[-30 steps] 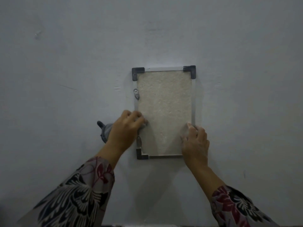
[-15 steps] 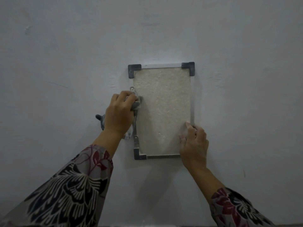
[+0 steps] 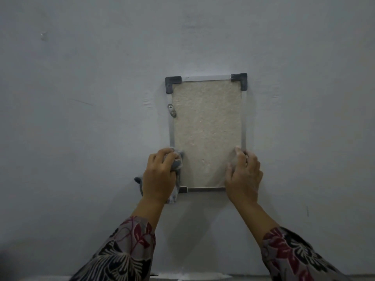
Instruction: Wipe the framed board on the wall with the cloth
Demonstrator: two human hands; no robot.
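Note:
A small framed board [image 3: 207,130] hangs upright on the wall, beige and rough inside a thin metal frame with dark corner pieces. My left hand [image 3: 159,177] is closed around a grey cloth [image 3: 176,161] and presses it against the lower part of the frame's left edge. Bits of cloth stick out beside and below the hand. My right hand [image 3: 243,175] lies flat over the board's lower right corner, fingers on the frame, and hides that corner.
A small metal bracket [image 3: 172,110] sits on the upper left side of the frame. The pale grey wall [image 3: 81,98] surrounds the board, with a few scuff marks. A pale ledge [image 3: 192,277] shows at the bottom edge.
My left hand with the cloth slid up the frame's left edge, then came back down to its lower part. My right hand stayed on the lower right corner.

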